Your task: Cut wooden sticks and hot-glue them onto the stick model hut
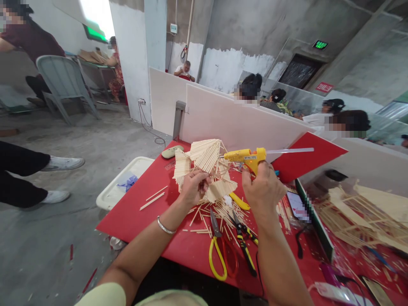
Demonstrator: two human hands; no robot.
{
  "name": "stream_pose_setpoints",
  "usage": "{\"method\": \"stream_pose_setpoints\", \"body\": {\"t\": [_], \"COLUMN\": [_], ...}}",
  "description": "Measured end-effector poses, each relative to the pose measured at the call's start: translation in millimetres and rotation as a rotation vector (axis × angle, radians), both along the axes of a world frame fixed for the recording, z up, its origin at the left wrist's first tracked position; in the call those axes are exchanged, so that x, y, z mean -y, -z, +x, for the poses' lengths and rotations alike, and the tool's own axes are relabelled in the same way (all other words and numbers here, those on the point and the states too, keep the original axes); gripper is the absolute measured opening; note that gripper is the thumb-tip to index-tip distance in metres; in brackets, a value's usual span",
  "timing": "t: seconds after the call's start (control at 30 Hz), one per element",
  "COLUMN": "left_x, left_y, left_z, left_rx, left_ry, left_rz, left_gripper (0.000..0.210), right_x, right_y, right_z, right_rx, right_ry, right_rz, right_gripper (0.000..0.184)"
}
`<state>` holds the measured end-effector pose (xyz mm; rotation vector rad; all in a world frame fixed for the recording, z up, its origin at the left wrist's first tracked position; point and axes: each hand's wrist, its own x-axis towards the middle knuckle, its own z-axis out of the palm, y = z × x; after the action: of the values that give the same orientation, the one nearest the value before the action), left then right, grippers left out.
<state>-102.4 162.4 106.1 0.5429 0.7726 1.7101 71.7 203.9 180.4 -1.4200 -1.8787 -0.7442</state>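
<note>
My right hand (263, 187) grips a yellow hot glue gun (244, 156) with a long clear glue stick (290, 150) poking out of its back. The gun's nozzle points left and is at or close to the upper right edge of a model made of thin wooden sticks (207, 155). My left hand (195, 185) pinches the model's lower edge between thumb and fingers. The model has several fan-like panels of sticks set side by side. Whether the nozzle touches the sticks I cannot tell.
Yellow-handled scissors (217, 246), black-and-yellow pliers (244, 244) and loose sticks (200, 219) lie on the red table (143, 223). A white bin (110, 187) stands at its left. Pale partitions (239, 117) rise behind. Another stick structure (360, 212) is at right. Several people sit beyond.
</note>
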Motion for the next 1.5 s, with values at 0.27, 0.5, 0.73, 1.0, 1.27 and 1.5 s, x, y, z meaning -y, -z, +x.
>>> {"method": "stream_pose_setpoints", "body": {"t": [0.27, 0.5, 0.73, 1.0, 1.27, 1.5], "left_x": [-2.2, -3.2, -1.8, -3.7, -5.7, -6.7], "left_y": [-7.2, -7.4, -9.2, -7.9, -7.8, -9.1], "left_z": [3.6, 3.8, 3.6, 1.1, -1.7, -0.3], "left_rx": [-0.023, -0.006, -0.01, 0.0, 0.026, 0.028], "left_ry": [0.012, -0.022, -0.024, 0.003, 0.046, 0.043], "left_rz": [-0.062, -0.044, -0.022, -0.019, -0.004, -0.018], "left_gripper": [0.032, 0.029, 0.025, 0.027, 0.033, 0.031], "right_x": [1.6, 3.4, 2.1, 2.4, 3.3, 7.2], "right_y": [-1.9, -2.4, 1.1, 0.7, 1.7, 5.3], "right_z": [-0.6, 1.2, 0.1, 0.4, 1.2, 4.0], "right_rx": [0.003, 0.005, 0.021, -0.001, -0.005, 0.009], "right_ry": [0.006, -0.002, -0.002, -0.019, -0.007, -0.006], "right_rz": [0.007, 0.011, 0.025, 0.011, 0.014, 0.004], "right_gripper": [0.03, 0.031, 0.03, 0.03, 0.03, 0.031]}}
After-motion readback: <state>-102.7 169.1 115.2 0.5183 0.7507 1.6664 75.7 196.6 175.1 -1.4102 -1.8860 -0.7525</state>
